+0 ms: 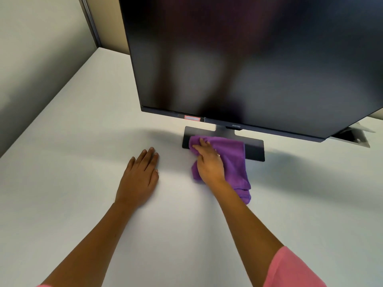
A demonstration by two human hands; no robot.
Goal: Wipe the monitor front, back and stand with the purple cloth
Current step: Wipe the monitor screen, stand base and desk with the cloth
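Right hand [209, 162] with purple cloth [234, 156] on stand [253, 151]

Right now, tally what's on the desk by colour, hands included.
Black flat-screen monitor on its dark stand: 1
Purple microfibre cloth: 1
Silvery flat object behind the monitor: 1
Bare hands, left hand and right hand: 2
Total: 5

It looked like an office: a plain white desk [83, 121] stood against a grey cubicle partition [41, 48], bearing a dark monitor [238, 59]
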